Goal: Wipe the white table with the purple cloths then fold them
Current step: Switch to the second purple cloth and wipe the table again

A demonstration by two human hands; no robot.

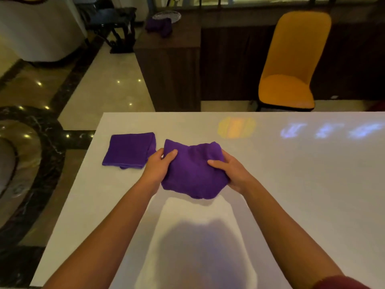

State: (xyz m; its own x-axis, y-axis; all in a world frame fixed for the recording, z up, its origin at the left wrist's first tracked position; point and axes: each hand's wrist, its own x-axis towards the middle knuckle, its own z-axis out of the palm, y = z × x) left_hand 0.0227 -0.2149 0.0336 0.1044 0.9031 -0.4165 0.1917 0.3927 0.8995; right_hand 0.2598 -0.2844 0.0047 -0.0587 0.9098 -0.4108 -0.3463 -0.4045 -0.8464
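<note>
A purple cloth (192, 170), folded over and bulging, is held just above the white table (302, 174) in the middle of the view. My left hand (159, 165) grips its left edge, thumb on top. My right hand (231, 172) grips its right edge, thumb pressed on the upper face. A second purple cloth (129, 150) lies folded flat in a neat square on the table, to the left of my left hand and close to the table's left edge.
An orange chair (291, 65) stands beyond the table's far edge at the right. A dark wooden cabinet (168, 65) behind the table carries another purple cloth (159, 27) and a glass plate (166, 16). Glossy marble floor (100, 84) lies to the left.
</note>
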